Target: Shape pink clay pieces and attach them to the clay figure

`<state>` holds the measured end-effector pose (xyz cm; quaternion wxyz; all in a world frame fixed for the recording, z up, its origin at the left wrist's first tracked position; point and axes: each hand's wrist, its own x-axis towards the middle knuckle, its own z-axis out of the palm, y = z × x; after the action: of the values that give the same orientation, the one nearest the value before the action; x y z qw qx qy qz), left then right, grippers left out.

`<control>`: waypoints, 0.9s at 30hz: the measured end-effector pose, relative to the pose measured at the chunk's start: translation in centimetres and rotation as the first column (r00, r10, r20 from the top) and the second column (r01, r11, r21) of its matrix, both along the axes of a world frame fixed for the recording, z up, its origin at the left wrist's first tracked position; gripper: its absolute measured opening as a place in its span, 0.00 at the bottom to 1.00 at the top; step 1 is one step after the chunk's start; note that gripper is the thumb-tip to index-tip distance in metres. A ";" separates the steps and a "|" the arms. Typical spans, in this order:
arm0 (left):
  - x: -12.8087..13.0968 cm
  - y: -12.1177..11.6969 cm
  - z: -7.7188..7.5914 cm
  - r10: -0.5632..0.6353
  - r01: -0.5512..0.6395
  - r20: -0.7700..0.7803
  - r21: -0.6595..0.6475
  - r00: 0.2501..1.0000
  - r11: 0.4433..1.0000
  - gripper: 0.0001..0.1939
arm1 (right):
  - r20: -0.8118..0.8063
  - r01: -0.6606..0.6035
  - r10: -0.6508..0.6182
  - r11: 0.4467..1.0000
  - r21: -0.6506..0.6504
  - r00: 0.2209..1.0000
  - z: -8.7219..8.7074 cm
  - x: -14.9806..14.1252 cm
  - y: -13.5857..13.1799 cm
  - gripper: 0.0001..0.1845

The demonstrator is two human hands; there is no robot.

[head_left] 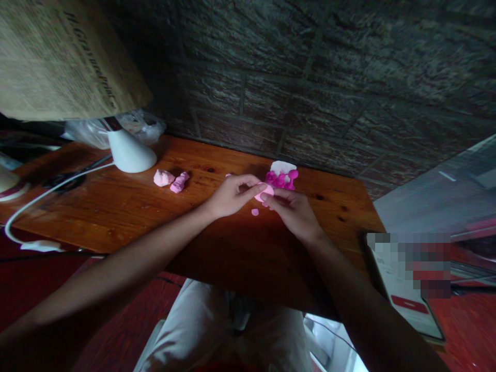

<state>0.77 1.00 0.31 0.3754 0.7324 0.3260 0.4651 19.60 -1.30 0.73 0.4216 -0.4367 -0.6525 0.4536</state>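
Observation:
A flattened pink piece of modelling clay (265, 191) is pinched between the fingertips of both my hands, above the wooden table. My left hand (232, 196) grips its left side, and my right hand (297, 211) has its lower right edge. Just below them a small pink bit of clay (254, 212) lies on the wood. Behind my right fingers are several magenta rounded pieces (279, 180) against a white scrap (284, 166); their exact kind is unclear. Farther left rest a pale pink clay lump (163, 177) and a slightly darker one (180, 183).
A white lamp base (132, 153) under a newsprint-patterned shade (73, 62) stands at the left, its white cable (46, 199) curving over the table edge. A clear plastic bag (149, 128) sits behind it. At right lies a tablet-like device (411, 305). A stone-patterned wall (248, 93) backs the table.

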 end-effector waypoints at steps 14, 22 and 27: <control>-0.6 0.1 0.9 0.253 -0.250 0.075 -0.048 0.965 0.967 0.27 | 0.139 -0.056 0.044 0.995 0.081 0.989 0.0 -0.7 -1.2 0.13; -0.7 0.2 0.7 0.261 -0.261 0.015 -0.024 0.965 0.965 0.31 | 0.067 -0.120 0.120 0.993 0.003 0.991 -0.1 -1.0 -1.3 0.18; -0.7 -0.2 0.7 0.020 0.016 -0.220 0.160 0.975 0.987 0.23 | 0.083 -0.089 0.084 0.995 0.049 0.993 0.0 -0.4 -0.8 0.18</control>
<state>0.08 0.83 0.99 0.2760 0.8071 0.3279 0.4062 19.20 -2.13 0.76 0.3859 -0.4150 -0.6991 0.4361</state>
